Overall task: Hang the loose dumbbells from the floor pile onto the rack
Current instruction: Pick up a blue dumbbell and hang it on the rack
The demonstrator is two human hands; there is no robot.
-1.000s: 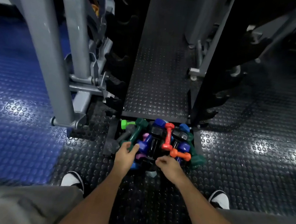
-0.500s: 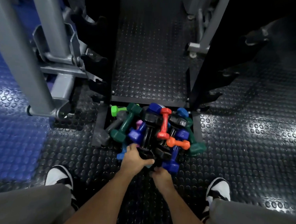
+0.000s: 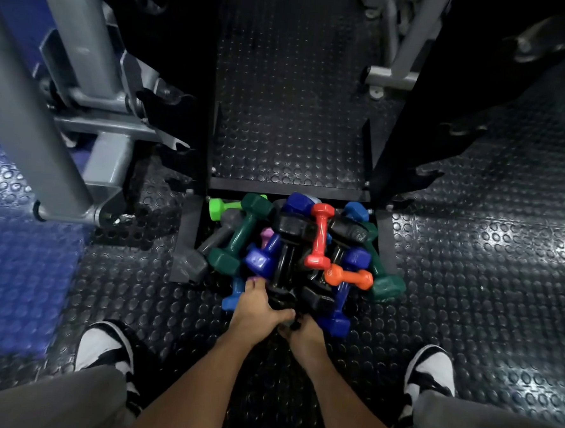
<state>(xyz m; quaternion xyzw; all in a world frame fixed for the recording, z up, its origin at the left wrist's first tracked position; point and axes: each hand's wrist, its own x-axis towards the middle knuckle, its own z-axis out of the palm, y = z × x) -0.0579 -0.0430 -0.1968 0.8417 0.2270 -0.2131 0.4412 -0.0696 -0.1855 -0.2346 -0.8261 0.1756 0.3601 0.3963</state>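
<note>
A pile of loose dumbbells lies on the studded floor at the foot of the black rack (image 3: 289, 189). In it are a red dumbbell (image 3: 319, 239), an orange one (image 3: 348, 277), a dark green one (image 3: 240, 237), a lime one (image 3: 222, 207), a grey one (image 3: 206, 249), purple-blue ones (image 3: 260, 258) and black ones (image 3: 284, 267). At the pile's near edge my left hand (image 3: 255, 308) grips a black dumbbell, thumb stretched to the right. My right hand (image 3: 303, 337) curls round the same dark dumbbell's near end; its fingers are mostly hidden. The rack's hooked uprights (image 3: 412, 122) rise on both sides.
A grey machine frame (image 3: 50, 100) stands close on the left, and another grey frame foot (image 3: 392, 78) lies at the back right. My shoes (image 3: 104, 348) (image 3: 430, 371) flank the pile. Blue flooring (image 3: 16, 263) begins at the left.
My view has dropped closer to the pile. Both hands have drawn back from the pile's middle to its near edge and closed together on a black dumbbell.
</note>
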